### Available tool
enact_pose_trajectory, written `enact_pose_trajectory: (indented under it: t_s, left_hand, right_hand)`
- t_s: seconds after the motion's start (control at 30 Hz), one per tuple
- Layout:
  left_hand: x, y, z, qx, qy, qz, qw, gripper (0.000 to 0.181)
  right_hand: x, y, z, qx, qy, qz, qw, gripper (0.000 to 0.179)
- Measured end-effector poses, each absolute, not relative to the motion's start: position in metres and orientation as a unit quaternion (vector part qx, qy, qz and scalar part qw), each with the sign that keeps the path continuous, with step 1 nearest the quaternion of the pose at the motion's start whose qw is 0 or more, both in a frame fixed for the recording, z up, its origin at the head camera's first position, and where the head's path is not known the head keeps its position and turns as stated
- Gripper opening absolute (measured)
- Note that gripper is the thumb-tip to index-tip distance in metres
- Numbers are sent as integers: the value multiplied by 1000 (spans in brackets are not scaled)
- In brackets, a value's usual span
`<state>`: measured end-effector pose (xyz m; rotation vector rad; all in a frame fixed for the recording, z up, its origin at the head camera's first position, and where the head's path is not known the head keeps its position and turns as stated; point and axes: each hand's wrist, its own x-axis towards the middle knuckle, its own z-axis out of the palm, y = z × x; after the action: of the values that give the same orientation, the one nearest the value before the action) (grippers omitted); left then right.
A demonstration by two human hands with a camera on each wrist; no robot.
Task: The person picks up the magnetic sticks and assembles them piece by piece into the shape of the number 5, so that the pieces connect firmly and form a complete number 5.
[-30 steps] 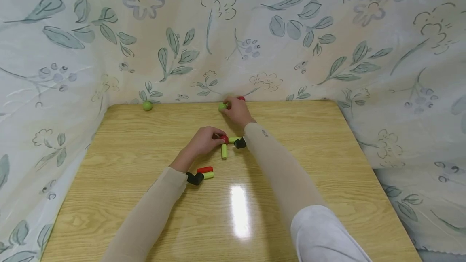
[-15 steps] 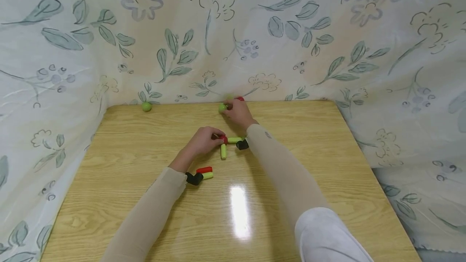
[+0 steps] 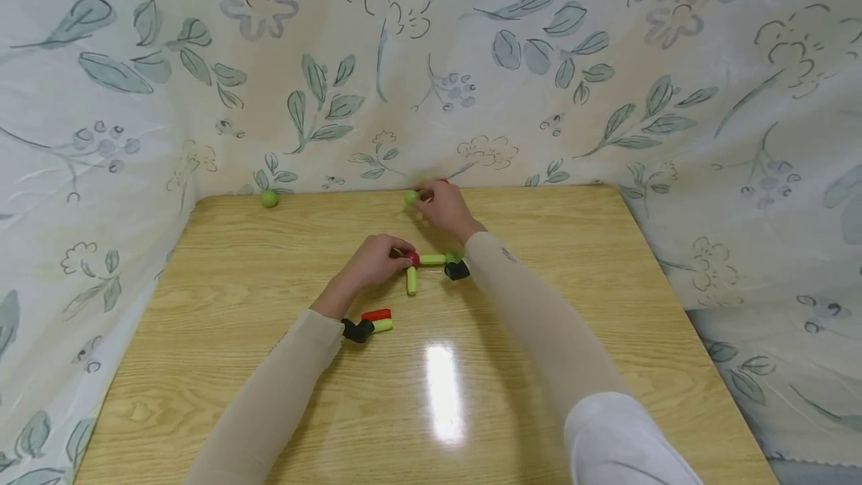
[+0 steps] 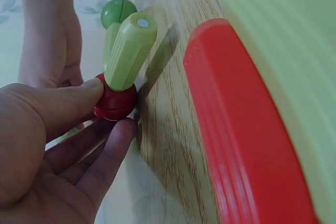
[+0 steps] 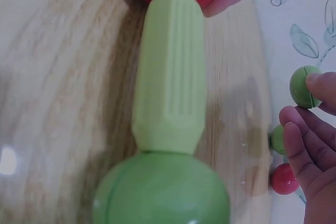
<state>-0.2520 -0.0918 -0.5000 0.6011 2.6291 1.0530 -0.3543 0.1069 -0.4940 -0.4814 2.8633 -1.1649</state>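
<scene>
As the left hand (image 3: 377,259) pinches a red ball (image 4: 115,104), yellow-green rods (image 4: 128,53) jut beside its fingers (image 4: 109,163).
Right hand (image 3: 447,209): pinching a green ball (image 5: 301,88).

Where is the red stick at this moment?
In the head view, the red stick lies on the table just left of centre, alongside a yellow-green stick and nearer the person's body than the left hand.

Both arms (image 3: 539,313) reach forward. Right hand (image 3: 446,212) farther out, at the far edge of the counter (image 3: 337,219), fingers (image 5: 301,153) pinching. Left hand (image 3: 379,258) nearer, thumb and fingers pinching too.
</scene>
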Motion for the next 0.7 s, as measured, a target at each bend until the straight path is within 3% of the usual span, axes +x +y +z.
enact_pose_trajectory:
  t_s: [0.7]
  left_hand:
    - [-250,-91,-499,204,899,365,128,22]
  right_hand:
    - [-316,120,-481,-198,912,-359,-3,39]
